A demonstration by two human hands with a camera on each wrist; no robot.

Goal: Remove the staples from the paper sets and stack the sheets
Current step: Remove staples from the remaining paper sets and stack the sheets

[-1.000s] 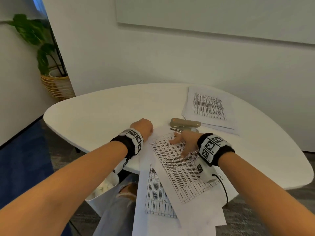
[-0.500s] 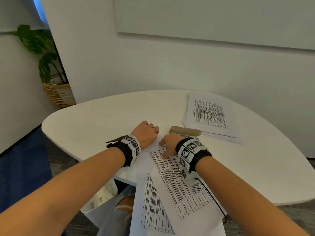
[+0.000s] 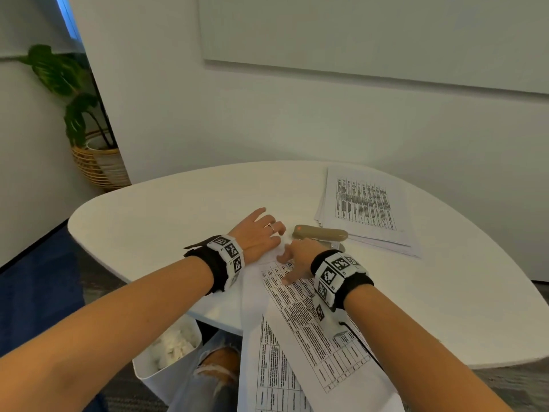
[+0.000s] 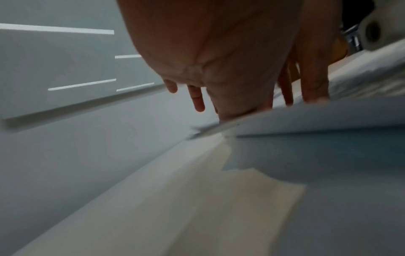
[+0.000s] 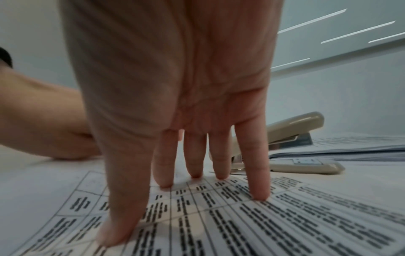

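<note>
A stapled set of printed sheets (image 3: 315, 319) lies on the white table (image 3: 148, 221) in front of me and hangs over its near edge; a second printed sheet (image 3: 273, 370) shows beneath it. My right hand (image 3: 292, 260) presses flat on the top of the set, its straight fingertips (image 5: 260, 195) on the print. My left hand (image 3: 267, 227) lies beside it with its fingers spread, the thumb tip (image 4: 236, 112) on the paper's upper left edge. A beige stapler (image 3: 320, 234) sits just beyond both hands. No staple shows in any view.
A stack of printed sheets (image 3: 365, 209) lies at the back right of the table, right behind the stapler (image 5: 293, 128). A white bin (image 3: 166, 361) with crumpled paper stands under the near left edge. A potted plant in a basket (image 3: 95, 165) stands by the wall.
My right hand has slid left and nearer, to the upper left part of the set. My left hand has uncurled and its fingers are now spread.
</note>
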